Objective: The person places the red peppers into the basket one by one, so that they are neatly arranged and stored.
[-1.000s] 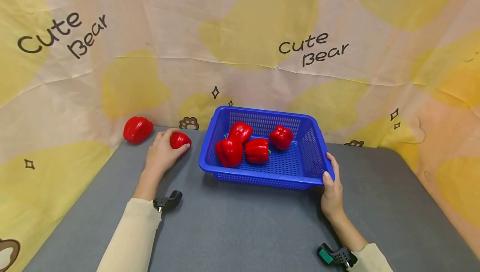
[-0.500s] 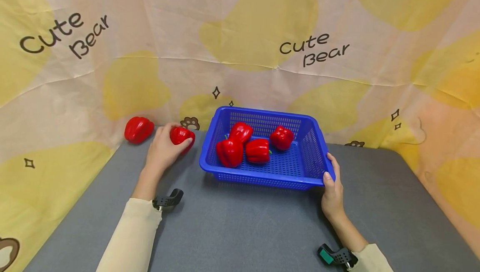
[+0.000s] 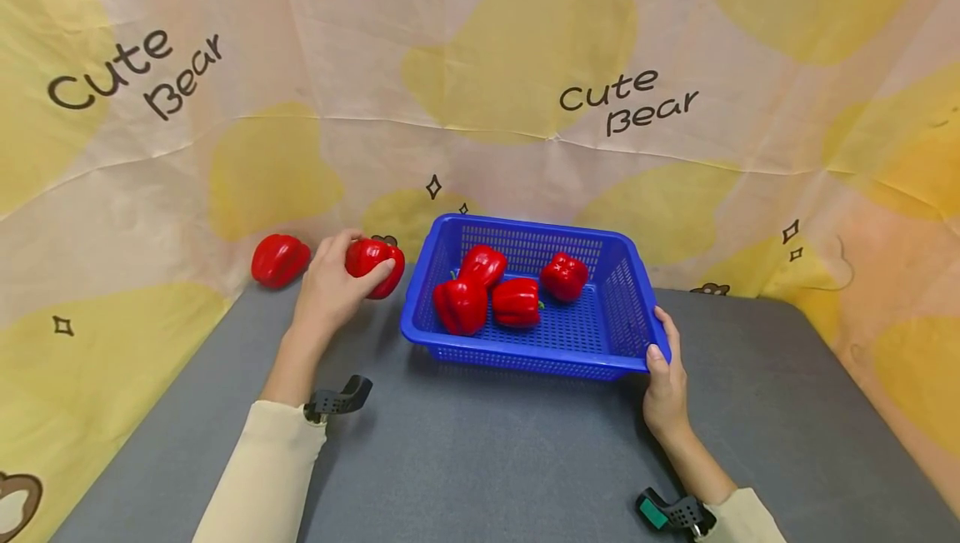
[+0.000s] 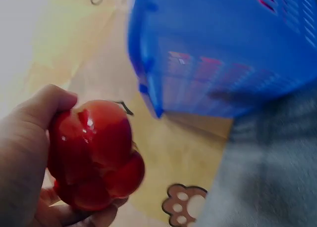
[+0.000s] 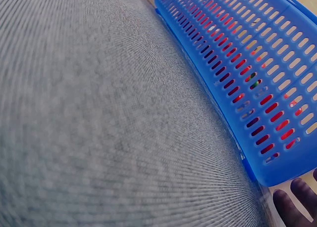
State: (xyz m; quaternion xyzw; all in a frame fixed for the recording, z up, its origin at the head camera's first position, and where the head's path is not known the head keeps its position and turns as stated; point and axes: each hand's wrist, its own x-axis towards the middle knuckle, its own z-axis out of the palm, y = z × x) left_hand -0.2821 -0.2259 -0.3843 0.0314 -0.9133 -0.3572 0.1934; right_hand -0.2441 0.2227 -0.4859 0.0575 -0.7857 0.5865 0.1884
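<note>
My left hand (image 3: 330, 285) grips a red bell pepper (image 3: 377, 266), thumb on the near side and fingers around the far side. In the left wrist view this bell pepper (image 4: 96, 155) hangs just left of the blue basket (image 4: 198, 49). My right hand (image 3: 666, 385) holds the right front corner of the blue plastic basket (image 3: 525, 357), thumb over the rim. Several red bell peppers lie inside it, including one apart at the right (image 3: 564, 276). In the right wrist view only some fingertips (image 5: 292, 207) show beside the basket's corner.
Another red bell pepper (image 3: 280, 261) lies on the table's far left, near the printed cloth (image 3: 495, 52) that hangs behind. The grey table (image 3: 480, 451) stretches in front of the basket and to its right.
My left hand has lifted the bell pepper off the table and brought it slightly right, closer to the basket. My right hand and the basket have stayed in place.
</note>
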